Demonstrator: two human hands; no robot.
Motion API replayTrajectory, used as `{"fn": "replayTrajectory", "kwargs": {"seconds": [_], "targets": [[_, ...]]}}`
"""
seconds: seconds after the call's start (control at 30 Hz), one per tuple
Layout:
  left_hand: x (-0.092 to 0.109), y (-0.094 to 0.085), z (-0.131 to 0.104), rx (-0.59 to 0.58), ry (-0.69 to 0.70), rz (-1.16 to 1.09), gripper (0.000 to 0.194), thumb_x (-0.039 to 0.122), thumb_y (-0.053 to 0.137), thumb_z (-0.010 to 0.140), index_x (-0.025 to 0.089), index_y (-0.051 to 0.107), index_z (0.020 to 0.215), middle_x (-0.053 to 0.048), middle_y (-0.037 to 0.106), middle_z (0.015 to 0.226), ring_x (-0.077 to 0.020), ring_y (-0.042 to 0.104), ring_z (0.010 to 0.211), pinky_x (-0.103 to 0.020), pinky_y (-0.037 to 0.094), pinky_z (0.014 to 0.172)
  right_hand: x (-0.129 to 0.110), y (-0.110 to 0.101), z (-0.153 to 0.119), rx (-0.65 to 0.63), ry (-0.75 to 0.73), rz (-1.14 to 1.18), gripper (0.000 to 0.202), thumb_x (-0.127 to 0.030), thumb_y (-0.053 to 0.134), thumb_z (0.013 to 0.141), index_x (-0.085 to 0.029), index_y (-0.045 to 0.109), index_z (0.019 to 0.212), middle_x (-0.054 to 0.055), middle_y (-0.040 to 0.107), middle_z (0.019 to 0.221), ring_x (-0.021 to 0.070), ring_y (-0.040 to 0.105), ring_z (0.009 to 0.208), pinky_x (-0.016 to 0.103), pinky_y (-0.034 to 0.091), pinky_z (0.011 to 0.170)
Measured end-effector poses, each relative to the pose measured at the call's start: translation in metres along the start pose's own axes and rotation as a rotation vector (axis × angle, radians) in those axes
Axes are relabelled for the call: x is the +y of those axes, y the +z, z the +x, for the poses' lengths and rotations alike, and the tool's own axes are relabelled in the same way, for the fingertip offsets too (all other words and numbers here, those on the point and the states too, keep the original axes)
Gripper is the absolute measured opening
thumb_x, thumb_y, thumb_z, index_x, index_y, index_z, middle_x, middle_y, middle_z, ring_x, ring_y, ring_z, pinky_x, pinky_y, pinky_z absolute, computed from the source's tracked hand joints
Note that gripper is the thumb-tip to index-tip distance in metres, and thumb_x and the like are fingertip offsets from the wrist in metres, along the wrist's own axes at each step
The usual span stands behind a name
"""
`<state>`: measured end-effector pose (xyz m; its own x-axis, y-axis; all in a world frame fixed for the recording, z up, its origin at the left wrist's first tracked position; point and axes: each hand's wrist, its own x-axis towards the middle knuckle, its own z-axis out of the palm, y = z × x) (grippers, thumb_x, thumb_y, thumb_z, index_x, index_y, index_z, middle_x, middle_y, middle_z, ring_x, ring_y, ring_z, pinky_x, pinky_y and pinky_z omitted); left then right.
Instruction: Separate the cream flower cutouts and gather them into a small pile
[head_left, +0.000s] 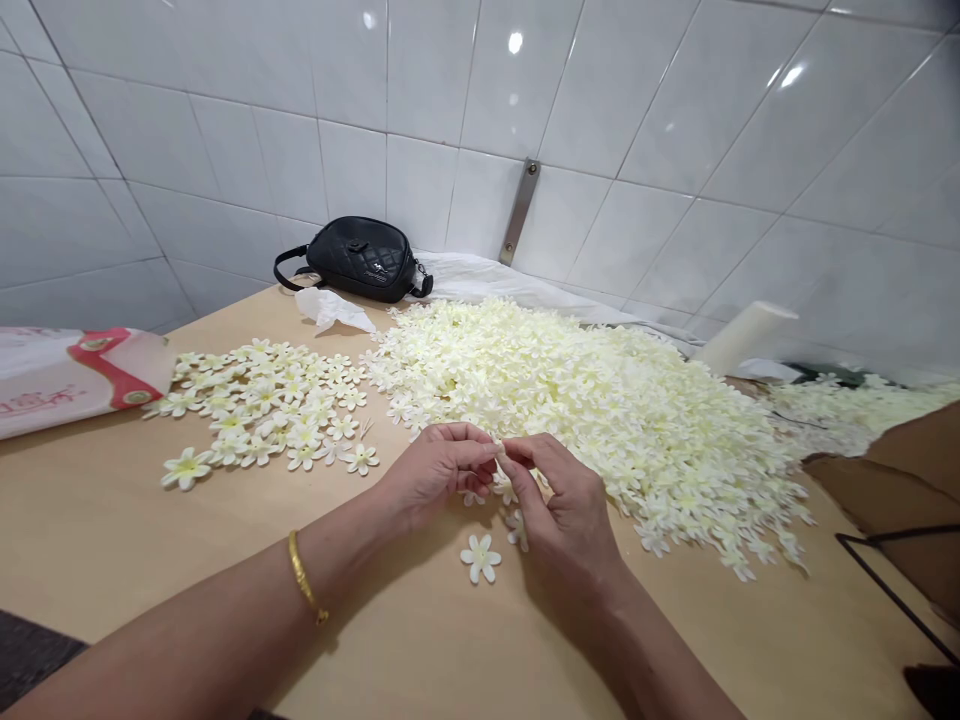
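One loose flower [480, 557] lies nearest on the surface [112, 540]. Just beyond, left hand [435, 470] and right hand [566, 510] meet, fingers pinched together on a small petal piece [498, 447]. Farther off, the big flower heap [585, 400]; far left, a smaller spread batch [262, 400].

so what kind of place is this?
Likely a small craft workshop or home work corner: white tiled wall, plain wooden table, a big heap of artificial flowers, both hands pinching one.
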<state>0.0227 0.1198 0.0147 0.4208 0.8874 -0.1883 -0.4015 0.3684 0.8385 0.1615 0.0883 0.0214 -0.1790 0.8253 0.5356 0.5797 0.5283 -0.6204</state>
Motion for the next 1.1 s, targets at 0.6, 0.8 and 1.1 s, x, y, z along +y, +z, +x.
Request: {"fn": "replayTrajectory", "kwargs": {"seconds": [0.6, 0.8, 1.1], "targets": [[0.002, 0.000, 0.001, 0.038, 0.023, 0.041, 0.008, 0.009, 0.056, 0.060, 0.014, 0.050, 0.057, 0.001, 0.052, 0.047, -0.0082, 0.045, 0.044, -0.022, 0.035, 0.049, 0.022, -0.021, 0.008, 0.166, 0.513, 0.529, 0.014, -0.029, 0.057, 0.072, -0.016, 0.059, 0.073, -0.002, 0.055, 0.060, 0.0100, 0.051, 0.056, 0.023, 0.039, 0.058], [0.004, 0.000, 0.000, 0.028, 0.014, 0.058, 0.008, 0.010, 0.057, 0.060, 0.015, 0.050, 0.057, 0.001, 0.052, 0.047, -0.0094, 0.047, 0.046, -0.022, 0.035, 0.049, 0.025, -0.034, 0.014, 0.207, 0.496, 0.503, 0.015, -0.030, 0.059, 0.069, -0.015, 0.058, 0.070, -0.002, 0.053, 0.058, 0.0102, 0.051, 0.055, 0.024, 0.042, 0.060], [0.003, 0.001, 0.001, 0.028, 0.014, 0.045, 0.009, 0.013, 0.057, 0.061, 0.015, 0.050, 0.057, 0.000, 0.052, 0.047, -0.0089, 0.045, 0.046, -0.022, 0.034, 0.048, 0.063, -0.076, 0.054, 0.355, -0.036, -0.626, 0.019, -0.018, 0.040, 0.080, -0.015, 0.058, 0.078, 0.006, 0.058, 0.076, 0.0161, 0.052, 0.070, 0.029, 0.040, 0.066]]}}
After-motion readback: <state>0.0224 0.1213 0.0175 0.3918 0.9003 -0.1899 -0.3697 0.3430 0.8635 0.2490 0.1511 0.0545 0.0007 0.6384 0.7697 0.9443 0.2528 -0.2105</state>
